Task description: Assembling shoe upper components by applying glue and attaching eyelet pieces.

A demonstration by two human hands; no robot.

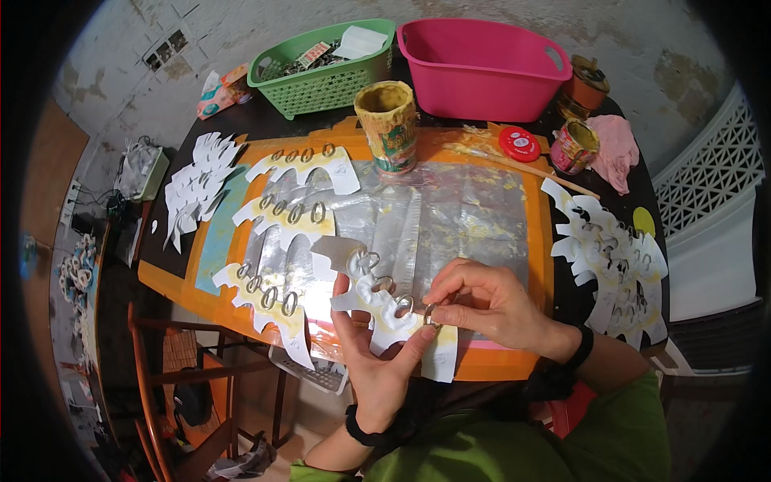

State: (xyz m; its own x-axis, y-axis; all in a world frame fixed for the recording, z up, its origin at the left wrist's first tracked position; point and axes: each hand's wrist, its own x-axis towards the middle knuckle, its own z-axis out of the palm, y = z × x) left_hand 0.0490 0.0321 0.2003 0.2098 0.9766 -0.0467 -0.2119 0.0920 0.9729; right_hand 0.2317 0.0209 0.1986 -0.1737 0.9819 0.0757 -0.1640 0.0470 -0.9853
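Just above the front of the table, my left hand [376, 384] grips a white scalloped cut-out piece [439, 357] from below, its thumb pressed near the right end. Several oval metal rings stand along this piece, set in white folded strips beside yellowish glue smears. My right hand [491, 304] pinches the rightmost metal ring [429, 314] between thumb and fingertips, close to the left thumb. Similar cut-outs with rings lie to the left: one at the back [344, 173], one in the middle [301, 233] and one at the front [293, 337].
Behind the taped work sheet [474, 217] stand a glue-crusted can [387, 132], a green basket [321, 88] and a pink tub [482, 72]. A stick [522, 165] lies near a red lid [520, 144]. Ringed cut-outs [614, 265] pile up right, plain ones [201, 185] left.
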